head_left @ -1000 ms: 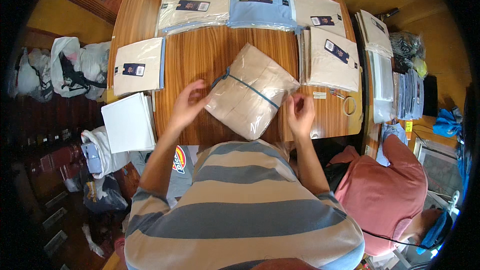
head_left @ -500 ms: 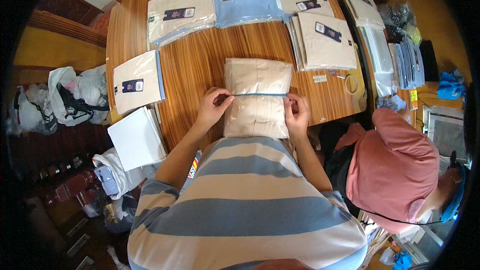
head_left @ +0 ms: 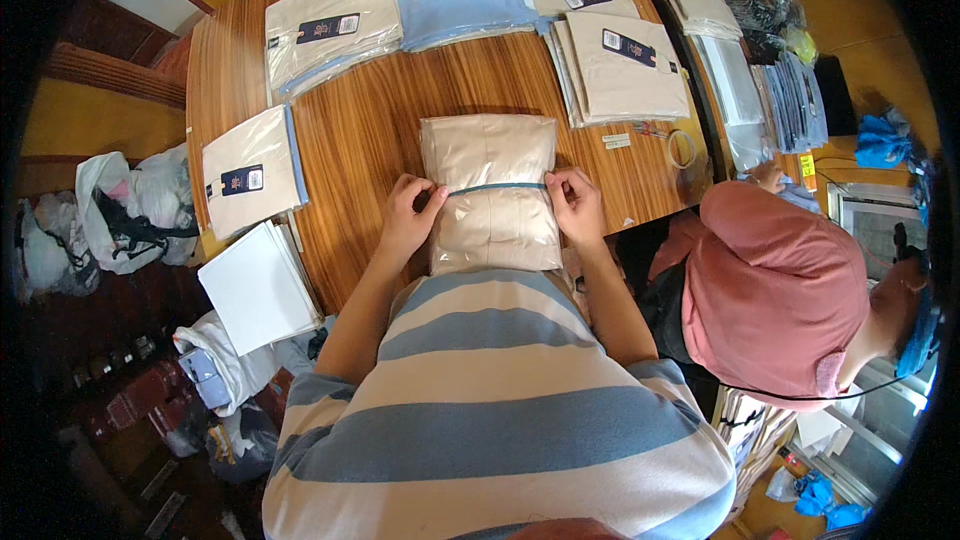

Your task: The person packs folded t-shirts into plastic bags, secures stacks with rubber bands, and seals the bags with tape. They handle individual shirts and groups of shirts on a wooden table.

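In front of my body lies a folded beige garment in a clear plastic bag. A thin blue-green strip crosses its middle from side to side. My left hand pinches at the strip's left end with thumb and forefinger. At the right end, my right hand is closed in a similar pinch, its fingertips on the bag's edge. The bag's near end touches my striped shirt.
Bagged beige garments, a blue one and another beige stack line the table's far side. A tape roll lies right. White sheets are at the left. A person in a pink top sits to the right.
The whole view has shifted slightly, so the table and bags appear farther left. Both hands stay at the strip's two ends.
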Tool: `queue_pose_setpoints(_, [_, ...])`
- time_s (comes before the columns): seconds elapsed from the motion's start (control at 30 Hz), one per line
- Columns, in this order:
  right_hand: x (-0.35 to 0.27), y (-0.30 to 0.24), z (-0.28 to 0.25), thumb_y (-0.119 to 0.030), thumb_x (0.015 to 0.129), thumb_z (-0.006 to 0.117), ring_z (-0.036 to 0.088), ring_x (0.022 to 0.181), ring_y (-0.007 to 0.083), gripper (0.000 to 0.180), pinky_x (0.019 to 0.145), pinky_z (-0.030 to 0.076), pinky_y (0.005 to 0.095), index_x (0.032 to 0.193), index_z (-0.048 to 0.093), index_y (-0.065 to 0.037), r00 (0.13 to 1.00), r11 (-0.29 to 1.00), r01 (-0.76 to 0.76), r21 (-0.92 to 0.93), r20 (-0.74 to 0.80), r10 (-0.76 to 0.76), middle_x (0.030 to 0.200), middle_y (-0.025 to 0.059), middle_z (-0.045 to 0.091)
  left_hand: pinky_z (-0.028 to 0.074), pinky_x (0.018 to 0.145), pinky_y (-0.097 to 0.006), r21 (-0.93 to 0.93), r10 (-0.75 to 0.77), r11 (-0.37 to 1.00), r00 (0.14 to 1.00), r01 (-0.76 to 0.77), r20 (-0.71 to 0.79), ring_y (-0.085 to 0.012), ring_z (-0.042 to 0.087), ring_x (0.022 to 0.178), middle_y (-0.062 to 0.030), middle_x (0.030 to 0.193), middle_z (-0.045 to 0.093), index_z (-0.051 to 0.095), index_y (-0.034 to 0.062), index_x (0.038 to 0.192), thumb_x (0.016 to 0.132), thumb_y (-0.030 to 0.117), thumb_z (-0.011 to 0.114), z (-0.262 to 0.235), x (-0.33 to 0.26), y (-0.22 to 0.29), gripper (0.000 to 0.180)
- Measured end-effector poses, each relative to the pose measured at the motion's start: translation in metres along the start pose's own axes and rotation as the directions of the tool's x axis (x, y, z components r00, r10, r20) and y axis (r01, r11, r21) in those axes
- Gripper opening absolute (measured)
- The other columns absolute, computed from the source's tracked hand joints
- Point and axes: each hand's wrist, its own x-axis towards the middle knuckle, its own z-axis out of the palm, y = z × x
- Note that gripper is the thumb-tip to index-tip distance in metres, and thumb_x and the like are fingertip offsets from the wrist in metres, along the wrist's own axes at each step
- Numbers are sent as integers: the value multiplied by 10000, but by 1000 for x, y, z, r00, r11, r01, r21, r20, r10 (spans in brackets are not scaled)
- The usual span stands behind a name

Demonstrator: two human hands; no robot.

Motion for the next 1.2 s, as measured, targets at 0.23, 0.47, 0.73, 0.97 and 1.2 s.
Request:
queue_pose_setpoints(0.23, [-9, 8, 6, -100, 953, 753, 503, 640, 148, 250, 582, 413, 307, 778, 611, 8, 995, 1000, 15, -4, -95, -15, 725, 76, 560, 475, 916, -381, -15, -24, 1000, 996, 26, 80, -279, 601, 1024, -142, 1077, 613, 637, 4, 1115, 951, 223, 766, 5, -6, 1, 303])
queue_pose_setpoints(0.47, [-26, 27, 2, -93, 945, 767, 550, 795, 148, 157, 748, 465, 289, 917, 636, -11, 991, 997, 23, 70, -130, -14, 881, 58, 597, 419, 1150, -435, -221, -80, 963, 948, 153, 308, -333, 429, 1454, -257, 1566, 418, 209, 70, 1643, 904, 283, 834, -7, -69, 0, 991])
queue_pose_setpoints(0.73, [-54, 37, 25, -106, 987, 727, 506, 829, 132, 194, 763, 444, 277, 1054, 571, -13, 984, 967, -112, 229, -111, 140, 915, 49, 544, 482, 1093, -374, -663, -255, 642, 922, 386, 290, -243, 498, 1401, -160, 1569, 467, 228, 84, 1636, 937, 25, 750, -24, -64, -8, 874])
queue_pose_setpoints(0.97, [-57, 15, 16, -136, 986, 743, 558, 787, 150, 218, 742, 488, 298, 1034, 577, -4, 991, 986, -136, 93, 3, 136, 870, 57, 594, 534, 1031, -370, -317, -347, 877, 933, 361, 101, -237, 559, 1314, -142, 1470, 540, 404, 27, 1527, 939, 117, 793, -11, -39, 24, 710])
queue_pose_setpoints(1.2, [-52, 25, 15, -151, 989, 742, 553, 821, 144, 237, 777, 490, 299, 1022, 560, -4, 991, 983, -128, 132, 47, 123, 899, 57, 593, 545, 985, -353, -574, -305, 752, 943, 323, 132, -218, 585, 1248, -141, 1484, 510, 386, 40, 1542, 896, 149, 845, -6, -46, -4, 800])
